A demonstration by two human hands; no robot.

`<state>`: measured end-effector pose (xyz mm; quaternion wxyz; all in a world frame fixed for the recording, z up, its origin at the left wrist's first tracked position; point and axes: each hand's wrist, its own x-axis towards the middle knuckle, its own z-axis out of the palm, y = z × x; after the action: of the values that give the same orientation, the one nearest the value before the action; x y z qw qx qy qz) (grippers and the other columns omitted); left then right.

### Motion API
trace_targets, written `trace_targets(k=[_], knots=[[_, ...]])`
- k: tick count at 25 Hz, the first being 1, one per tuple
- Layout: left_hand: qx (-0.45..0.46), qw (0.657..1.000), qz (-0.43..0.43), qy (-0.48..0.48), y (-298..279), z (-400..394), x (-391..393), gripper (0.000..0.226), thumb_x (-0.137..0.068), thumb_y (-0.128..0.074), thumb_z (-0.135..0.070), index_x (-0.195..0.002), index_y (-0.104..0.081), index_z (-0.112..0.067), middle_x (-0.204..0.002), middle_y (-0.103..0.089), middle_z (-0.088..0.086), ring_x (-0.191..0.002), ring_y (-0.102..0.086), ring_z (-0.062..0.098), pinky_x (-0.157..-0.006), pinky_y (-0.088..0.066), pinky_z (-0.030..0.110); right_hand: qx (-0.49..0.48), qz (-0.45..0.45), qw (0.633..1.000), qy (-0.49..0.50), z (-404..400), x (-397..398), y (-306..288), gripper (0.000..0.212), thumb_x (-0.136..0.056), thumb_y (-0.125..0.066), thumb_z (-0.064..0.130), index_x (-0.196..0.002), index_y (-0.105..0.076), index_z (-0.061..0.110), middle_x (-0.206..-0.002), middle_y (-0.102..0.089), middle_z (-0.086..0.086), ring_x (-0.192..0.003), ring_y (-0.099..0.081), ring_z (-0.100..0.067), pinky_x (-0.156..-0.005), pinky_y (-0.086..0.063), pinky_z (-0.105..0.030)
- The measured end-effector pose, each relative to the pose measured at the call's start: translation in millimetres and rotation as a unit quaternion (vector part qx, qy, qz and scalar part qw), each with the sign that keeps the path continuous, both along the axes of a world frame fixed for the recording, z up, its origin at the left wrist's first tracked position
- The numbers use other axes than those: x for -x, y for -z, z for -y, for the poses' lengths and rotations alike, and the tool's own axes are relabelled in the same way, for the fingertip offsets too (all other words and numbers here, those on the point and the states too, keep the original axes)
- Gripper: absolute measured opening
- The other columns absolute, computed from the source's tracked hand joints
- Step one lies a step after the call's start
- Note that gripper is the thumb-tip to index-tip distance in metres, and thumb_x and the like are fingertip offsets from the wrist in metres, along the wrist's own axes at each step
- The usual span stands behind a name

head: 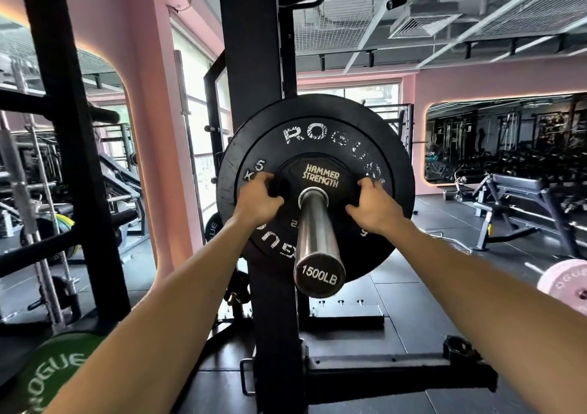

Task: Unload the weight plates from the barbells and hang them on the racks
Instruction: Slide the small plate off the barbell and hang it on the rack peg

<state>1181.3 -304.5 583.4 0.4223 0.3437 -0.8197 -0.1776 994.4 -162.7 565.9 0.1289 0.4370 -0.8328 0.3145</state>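
We look straight down the chromed steel barbell sleeve [317, 223], its end cap stamped "1500LB". Threaded on it, outermost, sits a small black rubber-coated plate lettered "HAMMER STRENGTH" [320, 172]. Directly behind that we see a medium black bumper plate with worn white "ROGUE" lettering [317, 134], and behind that a still larger black bumper plate [400, 159], only its rim showing.

Our left hand [257, 201] has curled fingers hooked over the small plate's edge at about 9 o'clock. Our right hand [371, 205] grips the same plate's edge at about 3 o'clock, fingers bent round it. Both hands are clamped on the plate, one each side of the sleeve.

The black steel rack upright [251, 48] stands behind the plates at 12 o'clock. A green "ROGUE" bumper plate [54, 372] lies at 7 o'clock; a pink plate [565, 282] at 4 o'clock. A black padded weight bench [514, 188] stands at 3 o'clock.
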Motion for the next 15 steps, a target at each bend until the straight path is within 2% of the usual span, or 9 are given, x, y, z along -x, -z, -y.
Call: trace_targets(k=[2, 5, 8, 11, 15], knots=[[0.004, 1.0, 0.015, -0.012, -0.1, 13.4, 12.4, 0.059, -0.078, -0.072, -0.016, -0.133, -0.05, -0.011, -0.112, -0.066, 0.011, -0.091, -0.059, 0.021, -0.076, -0.04, 0.02, -0.008, 0.002, 1.0, 0.004, 16.2, 6.1, 1.8, 0.055, -0.086, -0.063, 0.035, -0.128, -0.036, 0.012, -0.133, -0.042, -0.011, -0.117, -0.052, -0.037, -0.089, -0.044, -0.045], [0.069, 0.993, 0.071, -0.059, -0.2, 19.0, 24.2, 0.054, -0.085, -0.068, -0.024, -0.131, -0.045, -0.011, -0.12, -0.061, 0.018, -0.109, -0.058, 0.037, -0.091, -0.046, 0.039, 0.006, -0.013, 1.0, 0.009, 29.1, 9.5, 5.1, 0.049, -0.087, -0.062, 0.027, -0.122, -0.032, 0.012, -0.128, -0.045, -0.014, -0.111, -0.055, -0.04, -0.08, -0.041, -0.042], [0.123, 0.98, 0.117, -0.102, -2.5, 12.8, 27.0, 0.042, -0.089, -0.062, -0.019, -0.124, -0.043, -0.007, -0.115, -0.061, 0.022, -0.108, -0.058, 0.042, -0.086, -0.044, 0.045, 0.034, -0.008, 0.999, 0.003, 33.1, 7.4, 6.2, 0.049, -0.087, -0.06, 0.018, -0.125, -0.03, 0.012, -0.125, -0.046, -0.018, -0.105, -0.056, -0.043, -0.077, -0.04, -0.041], [0.099, 0.985, 0.118, -0.083, -3.5, 2.9, 18.2, 0.044, -0.086, -0.065, -0.014, -0.123, -0.042, -0.005, -0.114, -0.061, 0.023, -0.107, -0.057, 0.043, -0.086, -0.044, 0.045, 0.062, 0.011, 0.998, -0.009, 26.7, -1.2, 2.9, 0.046, -0.087, -0.058, 0.012, -0.123, -0.03, 0.012, -0.119, -0.049, -0.021, -0.103, -0.056, -0.044, -0.079, -0.042, -0.042], [0.042, 0.992, 0.099, -0.061, 1.8, -18.3, -6.1, 0.051, -0.082, -0.073, -0.018, -0.121, -0.043, -0.006, -0.115, -0.06, 0.021, -0.106, -0.058, 0.041, -0.091, -0.048, 0.049, 0.069, 0.013, 0.997, -0.044, 2.5, -17.9, -4.1, 0.039, -0.084, -0.057, 0.008, -0.113, -0.03, 0.014, -0.111, -0.054, -0.02, -0.097, -0.057, -0.041, -0.074, -0.039, -0.038]])
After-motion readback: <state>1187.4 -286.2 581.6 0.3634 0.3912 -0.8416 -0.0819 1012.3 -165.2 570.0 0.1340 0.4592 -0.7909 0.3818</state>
